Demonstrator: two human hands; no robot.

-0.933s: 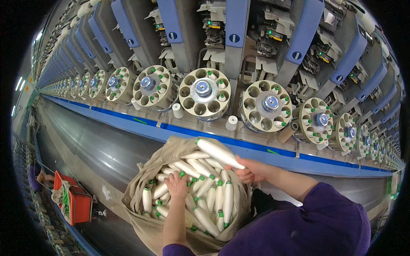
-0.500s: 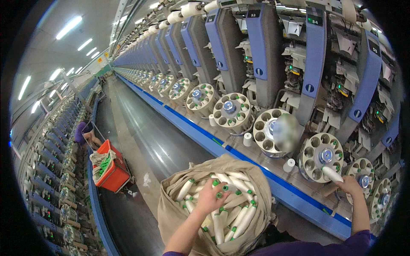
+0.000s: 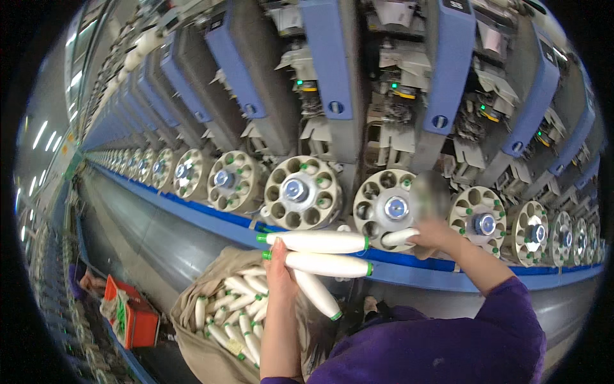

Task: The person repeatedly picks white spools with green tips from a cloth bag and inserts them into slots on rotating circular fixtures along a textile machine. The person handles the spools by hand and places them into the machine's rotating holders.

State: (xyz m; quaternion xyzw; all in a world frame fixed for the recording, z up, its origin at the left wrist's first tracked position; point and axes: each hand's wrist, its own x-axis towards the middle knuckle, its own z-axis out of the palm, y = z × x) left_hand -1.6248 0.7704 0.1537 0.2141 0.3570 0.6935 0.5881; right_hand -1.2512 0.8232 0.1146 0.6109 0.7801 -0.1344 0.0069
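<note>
My left hand [image 3: 279,272] is closed around three spindle-shaped bobbins of white yarn [image 3: 329,264] with green tube ends, held above the sack and fanned out to the right. My right hand [image 3: 440,235] grips one white yarn bobbin [image 3: 398,237], its tip over the lower right part of a round cream magazine [image 3: 378,203] with a ring of pockets. Whether the tip is inside a pocket, I cannot tell. Below my left hand, an open beige cloth sack [image 3: 192,339] holds many loose bobbins [image 3: 238,286].
More round magazines [image 3: 265,201] line the blue-edged machine rail [image 3: 185,211] on both sides. Tall blue winding units [image 3: 327,70] rise behind them. At the left stands a red cart [image 3: 142,323], beside it another person's purple sleeve [image 3: 78,281] and hand.
The view has swung to the right. My left hand has come up out of the sack with three bobbins. My right hand, still with a bobbin, is now at a magazine nearer the view's middle.
</note>
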